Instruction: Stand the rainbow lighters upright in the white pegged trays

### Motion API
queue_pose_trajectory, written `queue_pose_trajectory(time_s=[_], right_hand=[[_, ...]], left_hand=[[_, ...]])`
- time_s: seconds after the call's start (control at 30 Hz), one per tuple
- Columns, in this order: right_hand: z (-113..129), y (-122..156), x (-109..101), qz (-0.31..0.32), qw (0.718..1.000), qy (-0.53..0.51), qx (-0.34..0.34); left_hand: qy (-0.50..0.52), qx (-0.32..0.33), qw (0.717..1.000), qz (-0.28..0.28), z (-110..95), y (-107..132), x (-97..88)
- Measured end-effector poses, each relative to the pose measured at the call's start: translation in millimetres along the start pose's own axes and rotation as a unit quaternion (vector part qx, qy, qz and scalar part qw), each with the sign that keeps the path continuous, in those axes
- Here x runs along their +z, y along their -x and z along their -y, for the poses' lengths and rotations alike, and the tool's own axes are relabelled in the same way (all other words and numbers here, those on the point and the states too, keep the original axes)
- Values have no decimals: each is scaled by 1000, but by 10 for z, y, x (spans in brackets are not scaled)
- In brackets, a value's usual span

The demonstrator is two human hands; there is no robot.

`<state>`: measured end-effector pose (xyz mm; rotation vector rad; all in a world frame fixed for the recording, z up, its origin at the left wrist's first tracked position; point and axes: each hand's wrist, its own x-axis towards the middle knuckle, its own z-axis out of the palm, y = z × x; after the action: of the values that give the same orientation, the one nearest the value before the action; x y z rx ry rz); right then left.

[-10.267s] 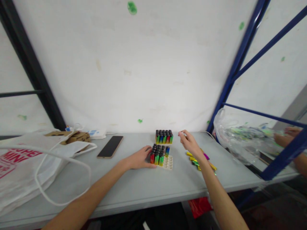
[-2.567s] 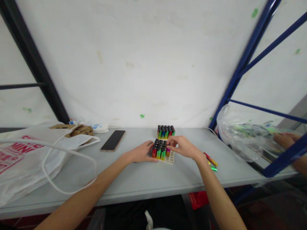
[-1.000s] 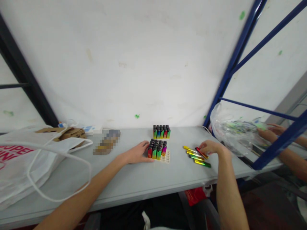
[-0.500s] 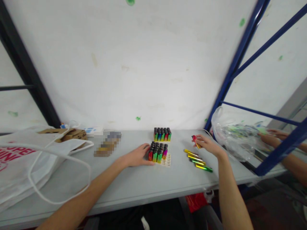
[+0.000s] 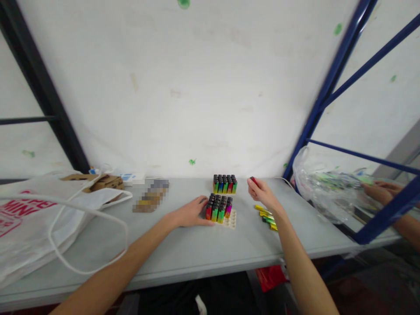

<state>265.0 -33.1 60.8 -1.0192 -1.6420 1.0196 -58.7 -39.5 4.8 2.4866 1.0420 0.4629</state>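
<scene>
My left hand [image 5: 192,213] is curved around the left side of a pale tray [image 5: 231,220] with round holes, thumb along its front edge and fingers behind. Upright lighters [image 5: 218,208] with black tops and coloured bodies fill most of the tray; the holes on its right front are bare. My right hand [image 5: 261,192] is closed around a lighter [image 5: 253,180], raised to the right of the trays; only its red and dark end shows. Beneath my right forearm several shiny gold and green lighters [image 5: 266,215] lie on the table, partly hidden by the arm.
A second block of upright lighters [image 5: 225,184] stands behind the tray, near the wall. White plastic bags [image 5: 36,218] and cardboard [image 5: 105,181] lie at left. On the right are a blue rack post [image 5: 311,118], a clear plastic bag [image 5: 323,197] and another person's hands [image 5: 380,192].
My right hand has moved left toward the trays with the lighter, turning it more upright. My left hand stays at the tray. The camera view has shifted slightly.
</scene>
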Motion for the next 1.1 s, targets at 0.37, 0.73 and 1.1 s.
queue_pose_trajectory(time_s=[0.37,0.73,1.1], right_hand=[[-103,-82,443,-101,974,194,-60],[19,-38,388,-13,971,224,-87],[672,329,359,141,916,343,-155]], left_hand=[[-6,9,1000,-4,-8,-2,4],[0,10,1000,-4,2,-6,11],[12,22,1000,-8,20,-11,17]])
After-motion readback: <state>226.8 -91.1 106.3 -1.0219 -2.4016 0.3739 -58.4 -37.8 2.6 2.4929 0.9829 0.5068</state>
